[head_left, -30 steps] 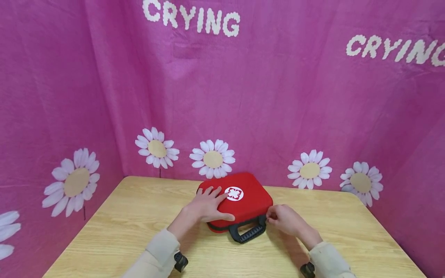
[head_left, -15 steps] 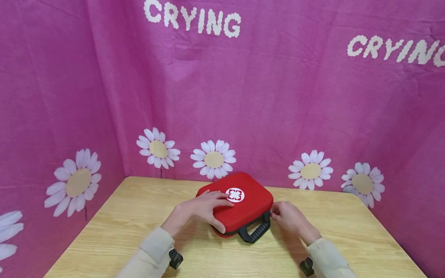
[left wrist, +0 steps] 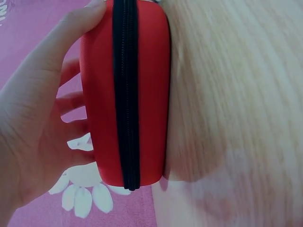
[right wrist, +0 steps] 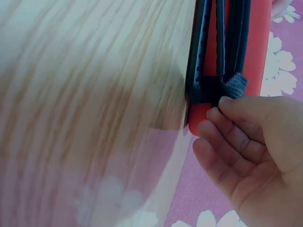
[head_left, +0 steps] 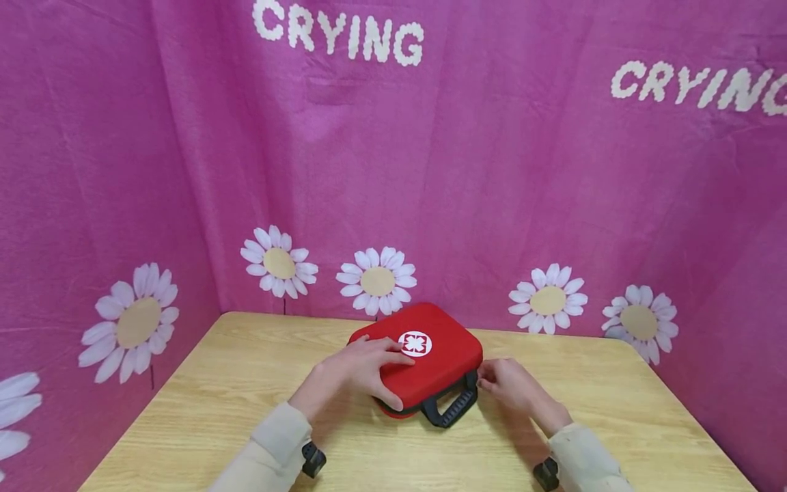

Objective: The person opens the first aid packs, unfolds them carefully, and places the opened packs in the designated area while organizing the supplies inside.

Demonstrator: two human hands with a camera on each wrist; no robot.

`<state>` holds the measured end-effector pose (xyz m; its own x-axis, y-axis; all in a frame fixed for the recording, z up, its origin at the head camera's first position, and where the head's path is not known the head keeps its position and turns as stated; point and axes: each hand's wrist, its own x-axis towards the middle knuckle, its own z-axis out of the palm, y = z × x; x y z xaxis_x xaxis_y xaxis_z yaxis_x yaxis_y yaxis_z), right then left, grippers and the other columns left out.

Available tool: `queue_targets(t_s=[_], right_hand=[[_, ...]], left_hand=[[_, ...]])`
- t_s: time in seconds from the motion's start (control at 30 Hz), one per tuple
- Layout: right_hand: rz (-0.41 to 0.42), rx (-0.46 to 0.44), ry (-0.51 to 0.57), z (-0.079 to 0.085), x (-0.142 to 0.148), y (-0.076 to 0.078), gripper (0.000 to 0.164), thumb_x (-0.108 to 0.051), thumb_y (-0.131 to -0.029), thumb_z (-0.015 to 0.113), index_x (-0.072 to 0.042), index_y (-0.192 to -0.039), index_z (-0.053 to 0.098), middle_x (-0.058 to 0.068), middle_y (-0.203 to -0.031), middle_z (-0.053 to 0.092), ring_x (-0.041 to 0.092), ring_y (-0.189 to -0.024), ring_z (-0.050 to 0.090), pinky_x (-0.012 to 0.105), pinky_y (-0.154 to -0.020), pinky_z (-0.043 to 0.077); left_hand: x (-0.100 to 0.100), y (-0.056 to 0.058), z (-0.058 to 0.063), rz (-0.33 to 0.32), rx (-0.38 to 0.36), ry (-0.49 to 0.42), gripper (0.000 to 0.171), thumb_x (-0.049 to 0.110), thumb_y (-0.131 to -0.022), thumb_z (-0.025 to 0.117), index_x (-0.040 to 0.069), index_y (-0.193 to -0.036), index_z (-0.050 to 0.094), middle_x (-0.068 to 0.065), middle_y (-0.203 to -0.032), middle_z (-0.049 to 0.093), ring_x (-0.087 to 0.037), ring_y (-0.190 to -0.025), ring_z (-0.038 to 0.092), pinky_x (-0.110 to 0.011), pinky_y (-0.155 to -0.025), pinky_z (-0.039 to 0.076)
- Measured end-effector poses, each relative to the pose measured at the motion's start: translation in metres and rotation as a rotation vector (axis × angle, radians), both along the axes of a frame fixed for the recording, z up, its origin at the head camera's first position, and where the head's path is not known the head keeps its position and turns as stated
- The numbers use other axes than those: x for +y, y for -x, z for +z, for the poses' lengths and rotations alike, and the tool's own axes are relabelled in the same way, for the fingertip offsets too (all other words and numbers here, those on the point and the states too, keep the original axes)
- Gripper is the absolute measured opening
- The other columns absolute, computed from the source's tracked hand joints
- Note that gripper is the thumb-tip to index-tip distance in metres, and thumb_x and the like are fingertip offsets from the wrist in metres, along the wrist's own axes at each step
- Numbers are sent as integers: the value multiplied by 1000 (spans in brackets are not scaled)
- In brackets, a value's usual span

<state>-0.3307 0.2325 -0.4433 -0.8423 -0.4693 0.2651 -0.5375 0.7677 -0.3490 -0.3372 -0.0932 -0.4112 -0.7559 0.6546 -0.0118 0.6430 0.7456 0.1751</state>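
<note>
A red first-aid case (head_left: 445,352) with a white round emblem lies flat on the table, its black handle (head_left: 458,408) towards the front right. My left hand (head_left: 359,369) rests on the lid's left part with fingers spread, thumb at the front edge. In the left wrist view the black zip (left wrist: 127,94) runs along the case's side and looks closed there. At the right corner beside the handle, my right hand (head_left: 509,384) pinches the zipper pull between thumb and forefinger. Those fingertips (right wrist: 226,100) mostly hide the pull in the right wrist view.
The light wooden table (head_left: 246,383) extends to both sides of the case and in front of it. Behind and at the sides hangs a pink curtain (head_left: 467,171) with printed daisies, close to the table's back edge.
The case has turned slightly, its handle moving right. My left hand has shifted, with the thumb now lower at the front edge. The right hand has moved a little right, still at the corner.
</note>
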Motion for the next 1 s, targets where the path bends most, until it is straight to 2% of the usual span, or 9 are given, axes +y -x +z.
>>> queue_targets(t_s=[0.23,0.37,0.53,0.7,0.83,0.93,1.0], right_hand=[[26,-70,100,-4,1,-3,10,-3,-86,68,-9,-79,65,-7,-69,60,-2,-63,46,20,-60,42],[83,-118,146,-2,-4,-5,10,-4,-86,69,-8,-78,67,-5,-70,63,-4,-63,48,19,-60,43],[130,-117,133,3,-14,-12,12,-6,-85,69,-10,-75,67,-8,-66,62,-4,-61,46,19,-59,41],[114,-114,125,2,-16,-19,13,-3,-84,69,-11,-73,66,-9,-65,61,-6,-61,46,18,-58,41],[139,-150,154,0,-19,-24,10,-4,-83,71,-9,-75,68,-7,-67,65,-5,-62,48,18,-59,43],[158,-158,149,0,-23,-28,8,-6,-83,72,-10,-77,70,-8,-68,66,-6,-63,49,18,-60,44],[158,-147,130,-1,-26,-29,8,-7,-83,73,-11,-76,70,-9,-68,65,-7,-63,49,18,-60,44]], left_hand=[[2,-2,-1,2,57,11,75,69,-72,72,44,-140,53,4,-146,49,-16,-135,43,-52,-117,28],[7,-4,1,13,89,24,75,70,-72,71,43,-140,54,4,-145,50,-15,-134,44,-52,-114,32],[18,-8,1,36,125,49,77,73,-72,68,42,-141,52,2,-145,51,-17,-132,46,-50,-108,37],[25,-13,-1,66,136,76,78,75,-71,67,43,-141,52,1,-143,52,-19,-131,48,-47,-106,40],[33,-17,-4,65,191,87,78,79,-72,62,41,-140,53,0,-138,55,-20,-127,51,-47,-101,44],[38,-20,-6,84,224,105,79,82,-73,58,41,-140,53,1,-137,56,-22,-127,52,-48,-100,45],[40,-24,-7,112,214,113,80,82,-74,58,40,-141,53,-1,-138,55,-25,-129,51,-51,-102,44]])
